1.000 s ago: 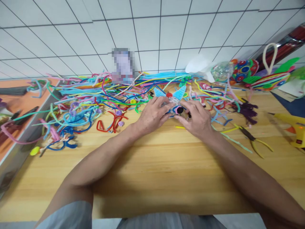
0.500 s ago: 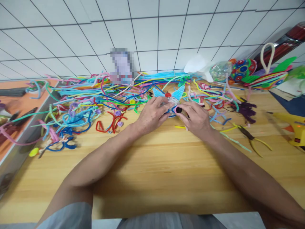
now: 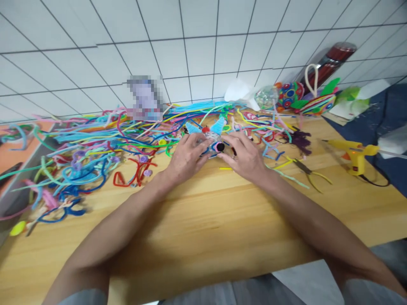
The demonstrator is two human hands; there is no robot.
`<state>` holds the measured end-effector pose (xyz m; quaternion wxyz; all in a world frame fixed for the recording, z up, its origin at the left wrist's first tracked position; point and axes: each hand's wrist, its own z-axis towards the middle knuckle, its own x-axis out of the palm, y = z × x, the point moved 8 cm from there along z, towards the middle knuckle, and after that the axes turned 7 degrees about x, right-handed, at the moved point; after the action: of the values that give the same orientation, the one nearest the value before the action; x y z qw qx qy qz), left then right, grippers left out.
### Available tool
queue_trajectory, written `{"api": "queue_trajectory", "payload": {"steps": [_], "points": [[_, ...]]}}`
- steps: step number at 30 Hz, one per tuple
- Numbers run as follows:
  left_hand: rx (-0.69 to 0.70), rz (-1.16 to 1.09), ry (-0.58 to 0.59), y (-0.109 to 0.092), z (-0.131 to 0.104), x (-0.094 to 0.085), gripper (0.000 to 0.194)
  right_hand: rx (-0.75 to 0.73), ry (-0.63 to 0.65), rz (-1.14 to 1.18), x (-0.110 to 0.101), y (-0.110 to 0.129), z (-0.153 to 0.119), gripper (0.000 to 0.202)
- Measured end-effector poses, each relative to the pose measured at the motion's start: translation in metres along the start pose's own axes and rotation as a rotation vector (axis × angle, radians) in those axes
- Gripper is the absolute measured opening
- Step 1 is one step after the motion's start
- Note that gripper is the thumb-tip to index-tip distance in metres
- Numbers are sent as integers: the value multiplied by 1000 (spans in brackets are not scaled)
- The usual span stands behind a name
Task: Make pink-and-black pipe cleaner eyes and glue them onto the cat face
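Head view: left hand [image 3: 187,157] is curled around the left side of a small craft figure [image 3: 213,137], grasping it with fingers over the top and thumb low at the front; right hand [image 3: 244,157] is bent around the figure's right side, index finger by the upper edge, thumb beneath the black disc [image 3: 220,147], also grasping; figure sits between both hands at the near edge of the pipe cleaner pile [image 3: 127,133]; it has a clear body, two light-blue pointed ears [image 3: 218,126] and a red round piece [image 3: 205,129] between them; black disc has a pink rim and faces the person; whether the figure touches the table [image 3: 203,220], cannot tell, hands cover its underside.

Bent red pipe cleaners [image 3: 138,173] lie left of the left hand; yellow-handled pliers [image 3: 307,170] lie open right of the right hand; yellow glue gun [image 3: 358,157] lies farther right; dark purple tangle [image 3: 299,140] is beyond the pliers; along the tiled wall [image 3: 200,55] are white paper [image 3: 238,90], a clear ball [image 3: 266,97], a multicolored round ornament [image 3: 290,95], a striped craft with green leaf shapes [image 3: 318,104] and a dark red cylinder [image 3: 333,63], tilted.
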<state>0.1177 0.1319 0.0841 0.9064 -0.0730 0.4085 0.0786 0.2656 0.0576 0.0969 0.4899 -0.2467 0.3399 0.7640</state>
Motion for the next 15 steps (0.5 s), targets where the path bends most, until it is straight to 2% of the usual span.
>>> {"api": "queue_trajectory", "payload": {"steps": [2,4,7,9,12,15], "points": [[-14,-58,9,-3,2,-8,38,-6,-52,8,-16,8,0,44],[-27,-98,4,-4,6,-23,38,-37,-75,17,-29,20,-3,40],[-74,-88,-24,2,11,-58,26,-188,-32,100,-35,46,-21,38],[-156,-78,-8,12,7,-82,23,-271,34,194,-31,64,-40,36],[-355,-76,65,28,-18,-110,34,-295,172,317,-12,83,-68,31],[-533,-90,188,35,-64,-114,42,-275,228,379,6,92,-88,27]]}}
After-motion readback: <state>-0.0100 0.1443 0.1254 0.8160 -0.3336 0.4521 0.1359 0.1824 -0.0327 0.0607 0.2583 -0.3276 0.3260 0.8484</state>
